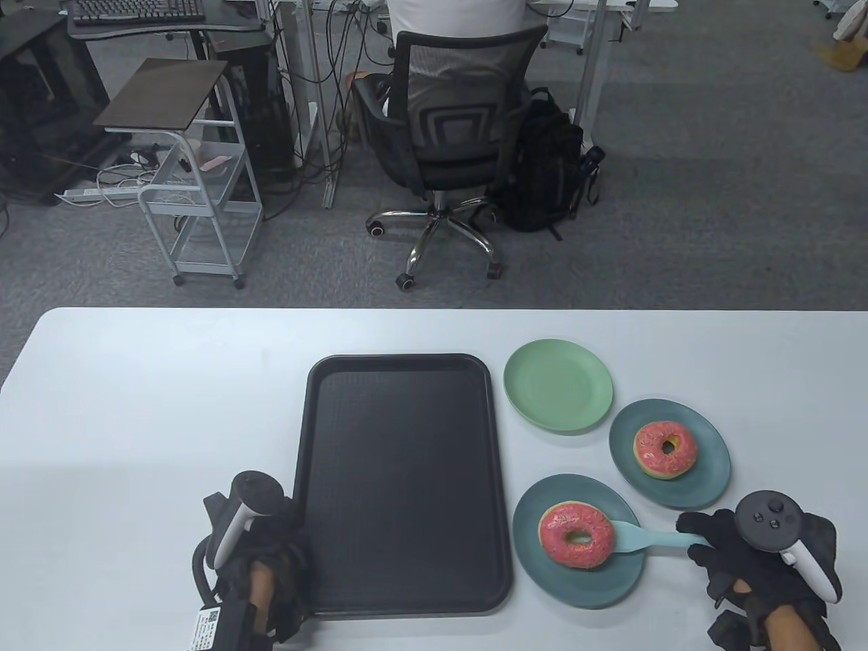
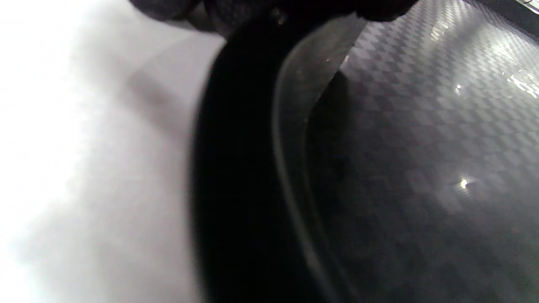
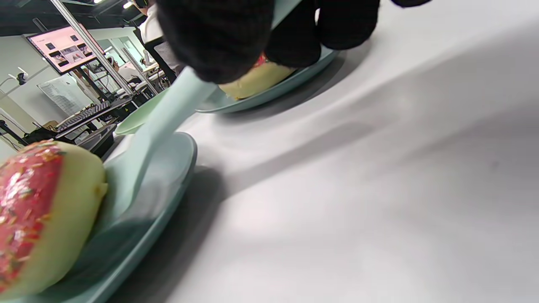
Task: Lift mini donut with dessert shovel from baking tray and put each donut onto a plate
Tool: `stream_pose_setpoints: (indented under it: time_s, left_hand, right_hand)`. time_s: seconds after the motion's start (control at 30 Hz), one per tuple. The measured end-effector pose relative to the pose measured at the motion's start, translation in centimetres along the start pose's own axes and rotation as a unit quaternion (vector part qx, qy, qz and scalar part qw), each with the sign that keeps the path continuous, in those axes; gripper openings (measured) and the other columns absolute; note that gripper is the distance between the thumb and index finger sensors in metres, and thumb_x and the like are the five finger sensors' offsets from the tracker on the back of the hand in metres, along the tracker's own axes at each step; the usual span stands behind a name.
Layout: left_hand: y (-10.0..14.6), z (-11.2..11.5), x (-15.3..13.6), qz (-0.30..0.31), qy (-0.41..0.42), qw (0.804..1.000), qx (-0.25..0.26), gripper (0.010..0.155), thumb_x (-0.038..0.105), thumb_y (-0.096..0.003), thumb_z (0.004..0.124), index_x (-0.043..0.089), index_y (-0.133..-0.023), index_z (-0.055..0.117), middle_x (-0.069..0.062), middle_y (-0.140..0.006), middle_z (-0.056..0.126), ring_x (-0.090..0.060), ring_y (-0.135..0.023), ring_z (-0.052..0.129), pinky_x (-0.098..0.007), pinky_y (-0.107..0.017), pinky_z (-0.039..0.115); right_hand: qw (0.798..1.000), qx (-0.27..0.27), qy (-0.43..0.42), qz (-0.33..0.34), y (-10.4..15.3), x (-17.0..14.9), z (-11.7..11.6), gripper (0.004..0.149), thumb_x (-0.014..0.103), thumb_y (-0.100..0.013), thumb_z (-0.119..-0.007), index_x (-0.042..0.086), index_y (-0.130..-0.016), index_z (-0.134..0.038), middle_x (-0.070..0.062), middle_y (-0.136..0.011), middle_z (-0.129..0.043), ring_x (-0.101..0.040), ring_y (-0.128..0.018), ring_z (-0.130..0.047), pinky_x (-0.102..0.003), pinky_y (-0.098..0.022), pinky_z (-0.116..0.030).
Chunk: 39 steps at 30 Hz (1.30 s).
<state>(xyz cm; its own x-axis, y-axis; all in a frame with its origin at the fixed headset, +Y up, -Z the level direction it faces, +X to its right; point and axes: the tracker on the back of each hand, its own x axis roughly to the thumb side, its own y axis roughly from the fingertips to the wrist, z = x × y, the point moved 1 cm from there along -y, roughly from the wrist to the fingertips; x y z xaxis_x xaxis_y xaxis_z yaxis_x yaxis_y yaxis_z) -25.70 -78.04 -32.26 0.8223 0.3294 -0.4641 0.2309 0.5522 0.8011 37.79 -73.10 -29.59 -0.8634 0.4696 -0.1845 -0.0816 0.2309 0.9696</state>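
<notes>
My right hand (image 1: 739, 553) pinches the pale handle of the dessert shovel (image 1: 644, 538), its blade tucked under the pink-frosted donut (image 1: 577, 534) on the near teal plate (image 1: 614, 583). My left hand (image 1: 254, 542) grips the baking tray (image 1: 400, 475) at its near-left corner. A second donut (image 1: 665, 449) sits on the teal plate (image 1: 712, 475) beyond; the green plate (image 1: 557, 393) is bare. I judge the donut soft, light and sticky on top, so I support it from beneath.
</notes>
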Motion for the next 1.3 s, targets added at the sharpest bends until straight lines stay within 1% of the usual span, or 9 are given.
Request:
stream_pose_setpoints:
  time_s: [0.17, 0.23, 0.33, 0.37, 0.47, 0.57, 0.83, 1.13, 1.3]
  left_hand:
    - [0.0, 0.0, 0.0, 0.000, -0.001, 1.000, 0.000, 0.067, 0.039, -0.0428, 0.072, 0.031, -0.101, 0.040, 0.006, -0.083, 0.066, -0.017, -0.057, 0.084, -0.041, -0.049, 0.073]
    - [0.0, 0.0, 0.0, 0.000, -0.001, 1.000, 0.001, 0.067, 0.039, -0.0428, 0.072, 0.031, -0.101, 0.040, 0.006, -0.083, 0.066, -0.017, -0.057, 0.084, -0.041, -0.049, 0.073]
    - [0.0, 0.0, 0.0, 0.000, -0.001, 1.000, 0.001, 0.067, 0.039, -0.0429, 0.072, 0.031, -0.101, 0.040, 0.006, -0.083, 0.065, -0.017, -0.057, 0.084, -0.041, -0.049, 0.073]
    - [0.0, 0.0, 0.0, 0.000, -0.001, 1.000, 0.001, 0.067, 0.039, -0.0428, 0.072, 0.031, -0.101, 0.040, 0.006, -0.083, 0.066, -0.017, -0.057, 0.084, -0.041, -0.049, 0.073]
    - [0.0, 0.0, 0.0, -0.001, -0.001, 1.000, 0.001, 0.067, 0.039, -0.0429, 0.072, 0.031, -0.101, 0.040, 0.006, -0.083, 0.065, -0.017, -0.057, 0.084, -0.041, -0.049, 0.073]
    - [0.0, 0.0, 0.0, -0.001, -0.001, 1.000, 0.001, 0.067, 0.039, -0.0429, 0.072, 0.031, -0.101, 0.040, 0.006, -0.083, 0.066, -0.017, -0.057, 0.084, -0.041, -0.049, 0.073]
    - [0.0, 0.0, 0.0, -0.001, -0.002, 1.000, 0.002, 0.067, 0.039, -0.0428, 0.072, 0.031, -0.101, 0.040, 0.006, -0.083, 0.066, -0.017, -0.057, 0.084, -0.041, -0.049, 0.073]
    - [0.0, 0.0, 0.0, -0.001, -0.002, 1.000, 0.002, 0.067, 0.039, -0.0429, 0.072, 0.031, -0.101, 0.040, 0.006, -0.083, 0.065, -0.017, -0.057, 0.084, -0.041, -0.049, 0.073]
    - [0.0, 0.0, 0.0, -0.002, -0.003, 1.000, 0.002, 0.067, 0.040, -0.0429, 0.072, 0.031, -0.101, 0.040, 0.006, -0.083, 0.066, -0.017, -0.057, 0.084, -0.041, -0.049, 0.073]
  right_hand:
    - [1.000, -0.018, 0.007, 0.001, 0.2, 0.4, 0.3, 0.051, 0.023, -0.043, -0.085, 0.026, -0.093, -0.076, -0.017, -0.091, -0.074, -0.042, -0.076, -0.066, -0.063, -0.068, -0.046]
    - [0.999, -0.040, 0.010, -0.001, 0.3, 0.4, 0.5, 0.051, 0.024, -0.043, -0.085, 0.025, -0.093, -0.076, -0.018, -0.089, -0.076, -0.041, -0.072, -0.070, -0.063, -0.066, -0.051]
    - [0.999, -0.040, 0.008, -0.003, 0.3, 0.3, 0.5, 0.051, 0.024, -0.043, -0.085, 0.025, -0.093, -0.075, -0.018, -0.089, -0.075, -0.041, -0.072, -0.070, -0.063, -0.065, -0.051]
    - [0.999, -0.053, 0.011, -0.004, 0.4, 0.3, 0.6, 0.051, 0.024, -0.043, -0.085, 0.025, -0.093, -0.076, -0.017, -0.089, -0.076, -0.041, -0.071, -0.071, -0.063, -0.065, -0.052]
    - [0.997, -0.073, 0.011, -0.010, 0.5, 0.2, 0.7, 0.051, 0.025, -0.043, -0.085, 0.025, -0.093, -0.075, -0.018, -0.089, -0.076, -0.040, -0.069, -0.072, -0.062, -0.063, -0.054]
    - [0.997, -0.079, 0.012, -0.013, 0.5, 0.2, 0.8, 0.051, 0.025, -0.043, -0.085, 0.024, -0.093, -0.075, -0.018, -0.088, -0.076, -0.040, -0.068, -0.073, -0.062, -0.063, -0.055]
    - [0.991, -0.127, 0.010, -0.027, 0.8, -0.1, 1.1, 0.051, 0.026, -0.043, -0.084, 0.024, -0.094, -0.074, -0.018, -0.087, -0.077, -0.039, -0.065, -0.076, -0.061, -0.060, -0.060]
    - [0.987, -0.156, -0.001, -0.039, 1.1, -0.4, 1.7, 0.052, 0.027, -0.044, -0.083, 0.024, -0.095, -0.072, -0.018, -0.086, -0.077, -0.038, -0.063, -0.078, -0.060, -0.059, -0.062]
    - [0.985, -0.166, -0.024, -0.032, 1.0, 0.5, 2.4, 0.054, 0.031, -0.045, -0.080, 0.019, -0.096, -0.068, -0.019, -0.083, -0.079, -0.034, -0.056, -0.083, -0.058, -0.054, -0.069]
